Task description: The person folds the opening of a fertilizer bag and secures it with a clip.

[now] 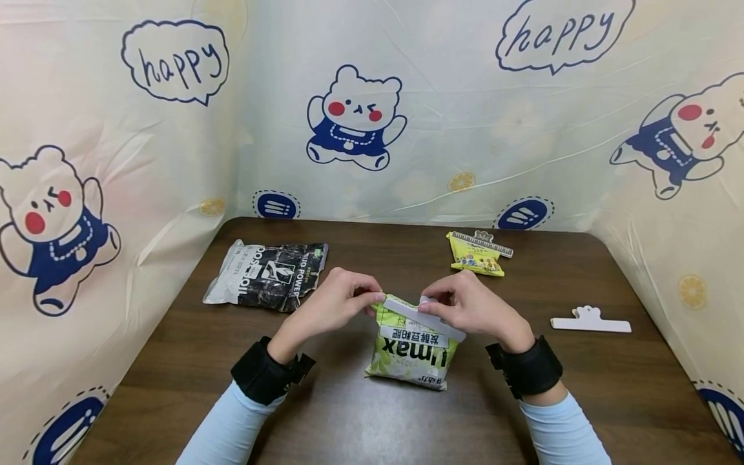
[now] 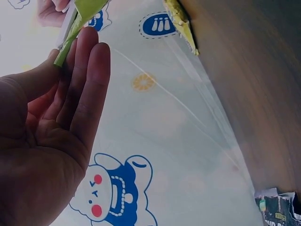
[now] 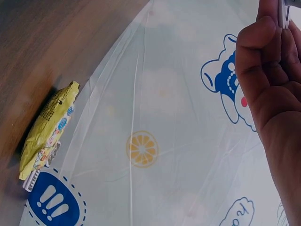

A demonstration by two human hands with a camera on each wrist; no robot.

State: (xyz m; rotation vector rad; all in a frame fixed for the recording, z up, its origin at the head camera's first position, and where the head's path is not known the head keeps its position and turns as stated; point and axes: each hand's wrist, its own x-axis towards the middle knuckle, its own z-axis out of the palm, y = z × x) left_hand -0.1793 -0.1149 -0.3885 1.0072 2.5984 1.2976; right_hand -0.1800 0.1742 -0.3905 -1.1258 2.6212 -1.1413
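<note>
A green bag (image 1: 413, 355) with printed lettering stands near the middle of the table, its top edge toward the far side. My left hand (image 1: 343, 298) pinches the bag's top left corner between thumb and fingers; the left wrist view shows the green film (image 2: 70, 44) between them. A white bag clip (image 1: 424, 316) lies slanted along the top of the bag. My right hand (image 1: 473, 307) pinches the clip's handle with thumb and curled fingers. In the right wrist view only a bit of the clip shows beside the fingers of that hand (image 3: 277, 75).
A black and white bag (image 1: 270, 274) lies at the back left. At the back right is a small yellow bag (image 1: 476, 259) with a ruler-marked clip (image 1: 491, 243) across its top. Another white clip (image 1: 589, 321) lies on the right of the brown table (image 1: 325, 420). Printed curtains surround the table.
</note>
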